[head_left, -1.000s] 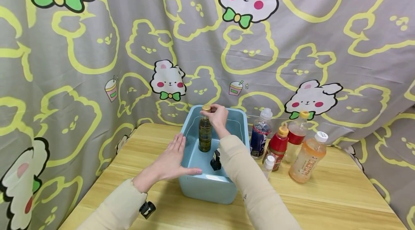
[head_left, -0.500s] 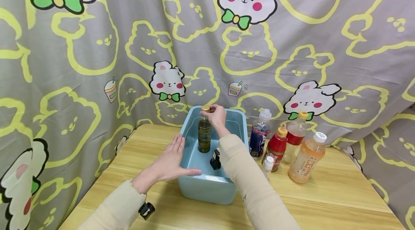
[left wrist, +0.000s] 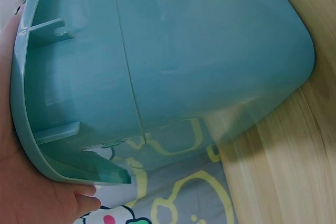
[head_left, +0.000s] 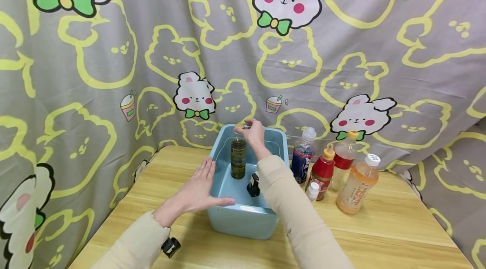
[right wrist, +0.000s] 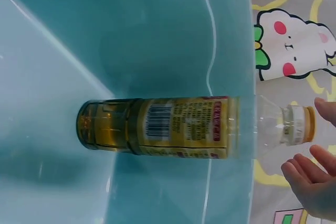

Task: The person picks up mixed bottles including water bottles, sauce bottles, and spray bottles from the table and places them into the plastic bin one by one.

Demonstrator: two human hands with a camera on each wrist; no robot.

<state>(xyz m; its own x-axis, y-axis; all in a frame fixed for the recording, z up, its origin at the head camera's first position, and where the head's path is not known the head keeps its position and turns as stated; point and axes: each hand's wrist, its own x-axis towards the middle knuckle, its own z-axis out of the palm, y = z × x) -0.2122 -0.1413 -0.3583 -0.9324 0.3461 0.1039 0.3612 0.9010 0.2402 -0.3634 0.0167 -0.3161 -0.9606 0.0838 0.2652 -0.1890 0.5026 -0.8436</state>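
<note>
A glass-like bottle with dark golden liquid, a gold label (right wrist: 184,127) and a yellow-and-white cap (right wrist: 301,124) stands in a light blue plastic basin (head_left: 244,224). My right hand (head_left: 254,136) is at the bottle's neck in the head view. In the right wrist view its thumb and fingers are spread about the cap, with a gap visible between them and the cap. My left hand (head_left: 193,189) rests along the basin's left front corner, fingers straight on the left rim and thumb along the front rim. The left wrist view shows the basin's outer wall (left wrist: 210,51).
Right of the basin stand a dark blue-labelled bottle (head_left: 302,159), a red squeeze bottle (head_left: 322,174), a red-labelled clear bottle (head_left: 343,161), an orange drink bottle (head_left: 356,189) and a small white-capped bottle (head_left: 313,191). A patterned curtain (head_left: 235,49) hangs behind the wooden table (head_left: 398,227).
The right hand's fingers have loosened slightly at the bottle's cap. The bottle stays in the basin, and the left hand keeps its place on the rim. The head view has shifted a little.
</note>
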